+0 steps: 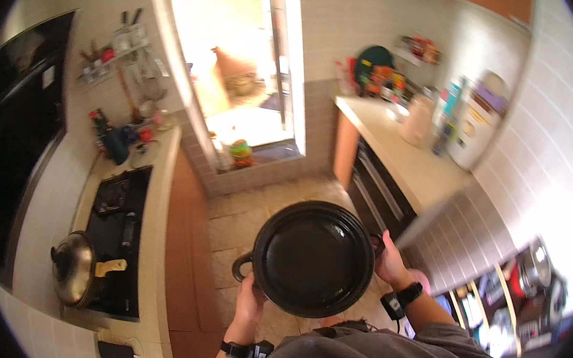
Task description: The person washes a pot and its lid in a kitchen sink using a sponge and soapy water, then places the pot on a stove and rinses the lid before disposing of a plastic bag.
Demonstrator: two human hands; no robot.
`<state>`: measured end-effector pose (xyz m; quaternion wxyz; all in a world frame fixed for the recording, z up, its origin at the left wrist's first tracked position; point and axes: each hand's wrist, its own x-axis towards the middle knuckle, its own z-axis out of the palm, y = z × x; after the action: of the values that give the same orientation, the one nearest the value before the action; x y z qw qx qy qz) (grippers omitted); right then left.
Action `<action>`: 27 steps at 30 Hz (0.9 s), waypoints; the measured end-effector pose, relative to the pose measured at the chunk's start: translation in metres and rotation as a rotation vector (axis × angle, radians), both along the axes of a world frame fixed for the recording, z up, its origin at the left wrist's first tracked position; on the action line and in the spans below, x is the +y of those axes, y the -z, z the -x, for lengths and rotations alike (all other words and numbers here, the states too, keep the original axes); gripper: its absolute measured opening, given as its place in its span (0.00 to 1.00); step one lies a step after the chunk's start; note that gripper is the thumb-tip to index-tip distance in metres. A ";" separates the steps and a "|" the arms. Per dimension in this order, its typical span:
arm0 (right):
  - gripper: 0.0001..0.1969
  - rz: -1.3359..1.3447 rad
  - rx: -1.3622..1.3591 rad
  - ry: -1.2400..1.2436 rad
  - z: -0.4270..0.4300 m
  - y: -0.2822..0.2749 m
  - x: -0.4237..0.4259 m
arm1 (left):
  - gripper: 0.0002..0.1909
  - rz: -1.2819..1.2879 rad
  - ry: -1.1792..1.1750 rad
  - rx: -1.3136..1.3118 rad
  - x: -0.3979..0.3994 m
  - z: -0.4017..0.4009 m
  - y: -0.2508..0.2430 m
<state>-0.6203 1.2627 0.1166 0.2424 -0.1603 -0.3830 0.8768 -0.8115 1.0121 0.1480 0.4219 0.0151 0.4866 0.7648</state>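
Note:
A round black two-handled pot (317, 259) is held in front of my body, above the tiled floor (232, 210). Its dark inside faces up at me, and a small glint shows on the inner wall. My left hand (250, 299) grips the pot's left side just below the loop handle (241, 267). On the opposite side my right hand (390, 259) is closed around the other handle, which is partly hidden by the fingers. Most fingers of both hands are out of sight beneath the pot.
At left, a lidded wok (74, 272) sits on the black gas hob (131, 235); a phone (117, 353) lies nearer on the counter. At right, a counter (392, 153) carries bottles and containers. Shelves (508, 302) with cookware stand at lower right. Ahead is a bright doorway (253, 125).

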 end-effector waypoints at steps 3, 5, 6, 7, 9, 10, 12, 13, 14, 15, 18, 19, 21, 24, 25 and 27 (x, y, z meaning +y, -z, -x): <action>0.27 0.084 -0.094 -0.011 0.089 0.000 0.031 | 0.18 0.034 -0.141 -0.027 0.014 0.057 0.007; 0.26 0.050 -0.024 -0.143 0.147 0.009 0.061 | 0.19 0.046 -0.188 0.033 0.021 0.093 0.009; 0.26 0.021 -0.045 -0.185 0.179 -0.001 0.067 | 0.19 0.060 -0.253 0.037 0.026 0.111 0.006; 0.25 -0.002 -0.015 -0.223 0.210 -0.014 0.067 | 0.20 0.084 -0.309 0.029 0.025 0.125 0.003; 0.23 0.024 -0.059 -0.291 0.270 0.000 0.080 | 0.19 0.087 -0.401 0.053 0.017 0.154 0.002; 0.23 0.021 -0.065 -0.344 0.299 -0.003 0.079 | 0.19 0.087 -0.438 0.080 0.014 0.168 0.004; 0.21 -0.045 -0.107 -0.469 0.359 -0.014 0.072 | 0.19 0.085 -0.515 0.091 0.001 0.197 0.007; 0.21 -0.056 -0.104 -0.501 0.388 -0.014 0.067 | 0.18 0.084 -0.536 0.111 -0.006 0.216 0.009; 0.21 -0.072 -0.065 -0.570 0.417 -0.014 0.062 | 0.19 0.062 -0.615 0.096 -0.010 0.235 0.018; 0.20 -0.088 -0.025 -0.635 0.446 -0.015 0.056 | 0.19 0.052 -0.639 0.100 -0.016 0.255 0.019; 0.18 -0.120 -0.046 -0.706 0.523 -0.013 0.039 | 0.19 0.027 -0.705 0.123 -0.030 0.319 0.026; 0.17 -0.145 -0.042 -0.736 0.549 -0.010 0.035 | 0.19 -0.037 -0.738 0.090 -0.033 0.341 0.034; 0.16 -0.118 -0.090 -0.746 0.600 -0.009 0.025 | 0.19 -0.108 -0.782 0.046 -0.040 0.383 0.039; 0.16 -0.169 0.002 -0.770 0.670 -0.013 0.007 | 0.17 -0.131 -0.800 -0.048 -0.056 0.439 0.026; 0.15 -0.179 -0.013 -0.808 0.693 -0.019 0.001 | 0.17 -0.073 -0.827 -0.028 -0.059 0.455 0.017; 0.15 -0.213 -0.034 -0.850 0.745 -0.021 -0.013 | 0.17 -0.006 -0.882 -0.010 -0.068 0.486 0.012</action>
<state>-1.3649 1.2498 0.1372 -0.1314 0.0229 -0.5071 0.8515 -1.2972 0.9444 0.1356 0.0574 -0.1968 0.4422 0.8732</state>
